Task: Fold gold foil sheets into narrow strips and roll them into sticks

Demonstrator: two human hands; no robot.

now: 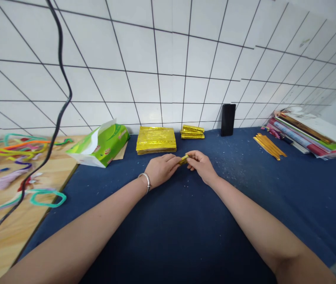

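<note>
Between my hands, just above the dark blue cloth (pixel 168 228), is a small strip of folded gold foil paper (pixel 184 159). My left hand (pixel 161 170), with a silver bangle at the wrist, closes on its left end. The thumb and fingers of my right hand (pixel 201 166) pinch its right end. Fingers cover much of the strip. Behind my left hand lies a thick stack of gold foil paper (pixel 156 140). A smaller pile of folded gold strips (pixel 192 132) sits to the right of that stack, near the wall.
A green tissue pack (pixel 105 144) stands at the left, beside a wooden board (pixel 46 225) with colourful pipe cleaners (pixel 48 198). A black cable (pixel 61 63) hangs in front. A black phone (pixel 228 120) leans on the tiled wall. Orange-gold strips (pixel 270 146) and stacked books (pixel 312 134) lie right.
</note>
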